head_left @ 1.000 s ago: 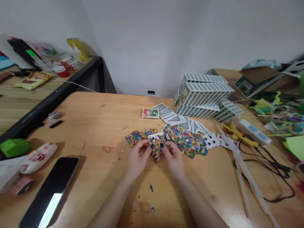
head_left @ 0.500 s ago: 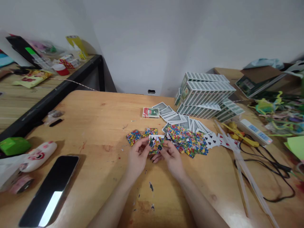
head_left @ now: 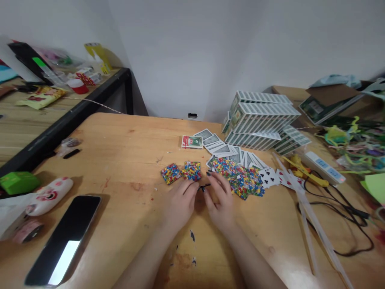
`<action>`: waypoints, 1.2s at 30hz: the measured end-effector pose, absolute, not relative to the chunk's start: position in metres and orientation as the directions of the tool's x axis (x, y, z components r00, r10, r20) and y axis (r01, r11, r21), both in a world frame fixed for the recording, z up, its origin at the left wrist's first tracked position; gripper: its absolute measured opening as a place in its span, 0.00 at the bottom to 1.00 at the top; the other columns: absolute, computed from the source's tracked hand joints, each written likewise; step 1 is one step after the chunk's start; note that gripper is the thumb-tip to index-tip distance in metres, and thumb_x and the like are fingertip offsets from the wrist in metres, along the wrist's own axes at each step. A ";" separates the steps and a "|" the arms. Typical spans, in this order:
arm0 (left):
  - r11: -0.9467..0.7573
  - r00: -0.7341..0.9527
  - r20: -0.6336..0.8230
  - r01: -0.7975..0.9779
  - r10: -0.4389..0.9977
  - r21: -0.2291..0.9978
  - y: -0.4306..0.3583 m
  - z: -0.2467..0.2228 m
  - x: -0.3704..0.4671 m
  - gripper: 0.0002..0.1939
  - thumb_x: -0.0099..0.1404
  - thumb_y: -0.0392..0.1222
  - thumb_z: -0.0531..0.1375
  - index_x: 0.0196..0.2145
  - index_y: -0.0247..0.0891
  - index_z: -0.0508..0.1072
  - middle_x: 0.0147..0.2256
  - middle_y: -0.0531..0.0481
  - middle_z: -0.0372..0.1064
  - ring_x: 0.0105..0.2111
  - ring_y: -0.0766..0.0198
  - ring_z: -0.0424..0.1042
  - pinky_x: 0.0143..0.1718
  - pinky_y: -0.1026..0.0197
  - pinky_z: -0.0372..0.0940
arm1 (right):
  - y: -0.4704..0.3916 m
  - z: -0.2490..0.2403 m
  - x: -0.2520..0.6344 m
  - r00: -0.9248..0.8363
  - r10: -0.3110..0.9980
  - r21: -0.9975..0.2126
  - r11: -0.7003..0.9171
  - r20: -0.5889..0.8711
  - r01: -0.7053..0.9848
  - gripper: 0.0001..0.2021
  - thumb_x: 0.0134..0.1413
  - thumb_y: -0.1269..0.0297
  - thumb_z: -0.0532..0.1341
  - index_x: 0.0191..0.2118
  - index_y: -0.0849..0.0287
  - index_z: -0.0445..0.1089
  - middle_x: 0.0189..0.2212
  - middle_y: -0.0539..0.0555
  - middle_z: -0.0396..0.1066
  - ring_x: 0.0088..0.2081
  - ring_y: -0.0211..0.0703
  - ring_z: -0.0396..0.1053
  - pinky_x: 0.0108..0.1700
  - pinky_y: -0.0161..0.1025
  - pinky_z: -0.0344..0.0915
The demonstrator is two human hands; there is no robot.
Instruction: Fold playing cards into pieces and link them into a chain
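My left hand (head_left: 182, 200) and my right hand (head_left: 221, 200) meet over the near middle of the table, backs upward. Between their fingertips shows a thin dark strip, seemingly the playing card (head_left: 205, 186) seen almost edge-on; its face is hidden. The left fingers are curled together at one end. On the right, the thumb touches the strip and the index finger arches above it. Just beyond lie two small piles with a colourful brick pattern, a left pile (head_left: 171, 174) and a right pile (head_left: 191, 171). Beside my right hand spreads a larger heap of such patterned pieces (head_left: 240, 174).
Grey-backed cards (head_left: 222, 149) fan out behind the heap, near a card box (head_left: 192, 142). Stacked card cartons (head_left: 261, 118) stand at the back right. Clear strips (head_left: 313, 224), a yellow glue gun (head_left: 309, 174) and a power strip (head_left: 325, 166) lie right; a phone (head_left: 63, 241) lies left.
The queen of clubs card, face toward me before, no longer shows its face. My hands have turned knuckles-up and moved slightly nearer, leaving both small patterned piles in full view.
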State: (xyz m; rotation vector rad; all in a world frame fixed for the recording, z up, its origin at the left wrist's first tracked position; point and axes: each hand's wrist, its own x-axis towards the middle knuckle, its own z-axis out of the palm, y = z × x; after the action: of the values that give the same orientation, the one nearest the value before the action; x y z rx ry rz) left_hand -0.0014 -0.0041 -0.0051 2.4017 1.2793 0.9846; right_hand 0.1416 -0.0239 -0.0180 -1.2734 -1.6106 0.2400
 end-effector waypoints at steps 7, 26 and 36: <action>-0.536 0.288 0.460 0.568 0.840 0.625 -0.003 -0.002 0.001 0.08 0.61 0.33 0.52 0.37 0.38 0.69 0.35 0.47 0.68 0.38 0.63 0.68 0.40 0.58 0.65 | -0.027 -0.018 0.143 0.094 0.803 -0.665 0.415 0.588 0.621 0.11 0.54 0.73 0.54 0.40 0.54 0.70 0.33 0.54 0.72 0.36 0.42 0.70 0.40 0.42 0.66; -0.587 0.290 0.513 0.477 0.808 0.654 -0.006 -0.003 0.002 0.12 0.56 0.31 0.55 0.37 0.39 0.73 0.30 0.50 0.75 0.27 0.67 0.73 0.31 0.67 0.67 | -0.023 -0.015 0.147 0.176 0.838 -0.731 0.326 0.517 0.599 0.03 0.53 0.70 0.56 0.32 0.55 0.65 0.29 0.51 0.69 0.33 0.42 0.68 0.37 0.40 0.63; -0.554 0.288 0.475 0.489 0.831 0.674 -0.006 -0.002 -0.001 0.15 0.55 0.32 0.53 0.39 0.38 0.72 0.29 0.49 0.75 0.28 0.66 0.73 0.33 0.65 0.68 | -0.023 -0.018 0.149 0.159 0.866 -0.736 0.290 0.474 0.612 0.04 0.54 0.68 0.55 0.32 0.55 0.66 0.29 0.52 0.70 0.33 0.43 0.68 0.37 0.40 0.63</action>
State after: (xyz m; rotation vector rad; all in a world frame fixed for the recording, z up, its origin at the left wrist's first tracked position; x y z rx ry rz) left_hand -0.0008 -0.0059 -0.0021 2.1639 1.1859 1.1660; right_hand 0.1490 -0.0235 -0.0180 -1.4118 -1.5426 0.3140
